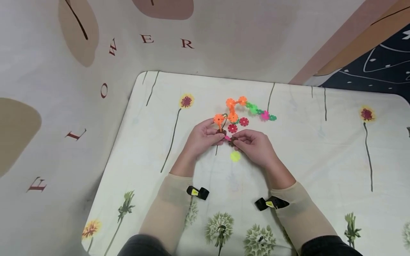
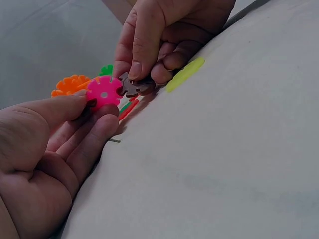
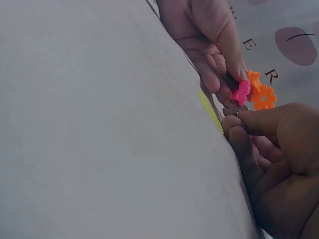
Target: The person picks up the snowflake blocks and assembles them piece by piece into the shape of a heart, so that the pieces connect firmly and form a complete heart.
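Observation:
Notched plastic snowflake discs are linked in a chain, with orange discs [image 1: 232, 117] close beyond the hands. My left hand [image 1: 203, 138] pinches a brown disc [image 1: 221, 132] at the chain's near end, between thumb and fingers. A pink disc [image 2: 103, 92] stands on edge beside that thumb. My right hand [image 1: 256, 146] pinches another brown disc [image 2: 133, 85] between thumb and forefinger, its notched edge meeting the pink disc's rim. The left fingers partly cover the first brown disc in the wrist views.
Farther along, the chain has green discs [image 1: 253, 108] and a pink disc [image 1: 264, 115]. Two loose red discs [image 1: 244, 121] lie beyond the hands. A yellow disc [image 1: 235, 156] lies on the flower-print cloth [image 1: 320, 153] just below the right fingers.

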Tool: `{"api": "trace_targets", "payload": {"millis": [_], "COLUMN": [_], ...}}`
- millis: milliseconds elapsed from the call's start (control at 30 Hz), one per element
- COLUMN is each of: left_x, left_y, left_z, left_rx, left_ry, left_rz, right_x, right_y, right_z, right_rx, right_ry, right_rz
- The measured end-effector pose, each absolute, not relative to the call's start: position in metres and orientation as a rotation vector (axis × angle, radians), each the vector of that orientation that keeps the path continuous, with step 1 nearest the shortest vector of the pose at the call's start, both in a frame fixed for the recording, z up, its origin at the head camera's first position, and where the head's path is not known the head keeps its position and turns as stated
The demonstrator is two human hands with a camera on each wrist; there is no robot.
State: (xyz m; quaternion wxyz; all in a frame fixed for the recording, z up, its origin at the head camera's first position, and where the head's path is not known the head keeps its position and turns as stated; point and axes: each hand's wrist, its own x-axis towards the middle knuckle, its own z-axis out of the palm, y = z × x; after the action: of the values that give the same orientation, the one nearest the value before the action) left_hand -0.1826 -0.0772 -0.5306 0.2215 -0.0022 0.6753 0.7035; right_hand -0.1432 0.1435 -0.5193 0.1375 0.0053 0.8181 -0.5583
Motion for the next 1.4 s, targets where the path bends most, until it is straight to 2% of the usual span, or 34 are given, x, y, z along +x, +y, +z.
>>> {"api": "trace_targets", "payload": {"millis": [1400], "left_x": [-0.1801], "left_y": [-0.0784], "left_z": [-0.5219], "left_rx": [0.070], "left_ry": [1.970], "left_rz": [1.706], "right_x": [-0.1420], "right_y": [0.1450], "right_z": [-0.5165], "right_rx": [-0.051], "right_ry": [2.400], "right_rz": [-1.524]}}
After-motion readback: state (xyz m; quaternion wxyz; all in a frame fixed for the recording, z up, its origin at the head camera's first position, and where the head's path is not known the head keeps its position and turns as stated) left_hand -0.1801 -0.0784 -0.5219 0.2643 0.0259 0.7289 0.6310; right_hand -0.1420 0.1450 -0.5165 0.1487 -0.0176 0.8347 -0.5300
